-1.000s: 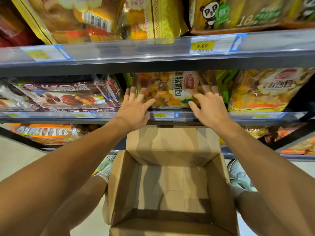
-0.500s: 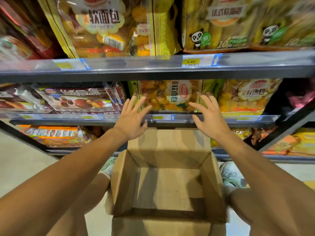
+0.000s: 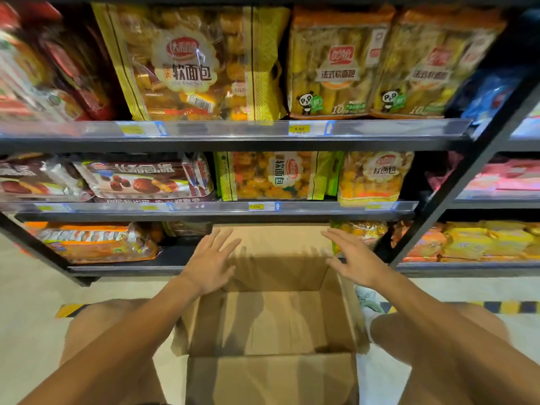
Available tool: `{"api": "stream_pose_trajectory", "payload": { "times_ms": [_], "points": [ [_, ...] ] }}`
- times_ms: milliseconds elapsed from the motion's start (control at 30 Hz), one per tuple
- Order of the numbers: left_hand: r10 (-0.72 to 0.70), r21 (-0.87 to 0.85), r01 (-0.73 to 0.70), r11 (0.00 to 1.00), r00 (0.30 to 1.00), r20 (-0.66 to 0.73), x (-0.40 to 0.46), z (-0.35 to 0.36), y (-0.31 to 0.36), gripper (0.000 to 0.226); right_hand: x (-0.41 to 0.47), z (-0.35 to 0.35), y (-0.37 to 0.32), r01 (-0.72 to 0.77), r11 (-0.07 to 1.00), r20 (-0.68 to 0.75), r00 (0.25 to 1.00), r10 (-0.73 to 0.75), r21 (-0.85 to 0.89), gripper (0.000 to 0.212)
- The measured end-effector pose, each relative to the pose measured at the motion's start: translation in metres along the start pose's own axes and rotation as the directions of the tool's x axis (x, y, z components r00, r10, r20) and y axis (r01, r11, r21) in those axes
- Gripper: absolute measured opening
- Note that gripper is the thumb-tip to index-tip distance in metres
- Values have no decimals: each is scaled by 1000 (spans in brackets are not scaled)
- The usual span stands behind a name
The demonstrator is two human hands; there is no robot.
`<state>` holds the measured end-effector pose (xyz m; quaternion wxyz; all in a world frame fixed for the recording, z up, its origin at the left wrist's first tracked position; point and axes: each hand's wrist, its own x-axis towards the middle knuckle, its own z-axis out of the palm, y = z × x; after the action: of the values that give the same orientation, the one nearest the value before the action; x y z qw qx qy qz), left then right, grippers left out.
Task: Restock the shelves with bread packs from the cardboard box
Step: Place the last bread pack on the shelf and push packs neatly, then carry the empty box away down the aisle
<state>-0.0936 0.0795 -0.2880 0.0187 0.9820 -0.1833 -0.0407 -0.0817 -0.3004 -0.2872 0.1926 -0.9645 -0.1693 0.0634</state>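
An open brown cardboard box [image 3: 271, 372] stands on the floor between my knees, its inside bare. My left hand [image 3: 211, 261] hovers over the box's far left corner, fingers spread, holding nothing. My right hand [image 3: 352, 258] hovers over the far right corner, also spread and holding nothing. On the middle shelf [image 3: 216, 210] straight ahead lies a yellow-green bread pack [image 3: 277, 175] on its side, with a yellow bread pack [image 3: 372, 176] to its right. Both hands are below that shelf and apart from the packs.
The top shelf [image 3: 233, 133] holds a large yellow bread pack [image 3: 193, 62] and two panda-marked packs [image 3: 336, 62]. Brown cake packs [image 3: 143, 179] fill the middle left, orange packs [image 3: 93, 241] the bottom left. A dark diagonal post [image 3: 455, 182] separates a neighbouring rack at right. Yellow-black floor tape [image 3: 502, 306] runs behind.
Both hands have let go of the yellow-green bread pack on the middle shelf and drawn back down over the box. My view has tilted up, showing more of the top shelf.
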Motion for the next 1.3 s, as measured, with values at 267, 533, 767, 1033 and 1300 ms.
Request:
{"api": "stream_pose_trajectory", "payload": {
  "times_ms": [267,533,767,1033,1300],
  "points": [
    [-81,-78,88,993,993,88,-52,-7,12,70,-42,11,-33,-10,997,108,994,2,80,71],
    [-149,-160,169,973,980,133,-67,8,1,74,-69,19,-32,-93,995,159,984,85,43,76],
    [-336,-235,465,853,836,435,-104,69,-23,93,-63,26,-16,-213,977,321,925,202,1,91],
    [-363,-333,565,755,783,505,-95,83,-30,129,-48,64,3,-467,865,321,860,396,183,118],
    [-299,-251,675,694,587,752,-68,117,-7,174,-45,126,31,-652,708,511,721,468,271,153]
  ]
}}
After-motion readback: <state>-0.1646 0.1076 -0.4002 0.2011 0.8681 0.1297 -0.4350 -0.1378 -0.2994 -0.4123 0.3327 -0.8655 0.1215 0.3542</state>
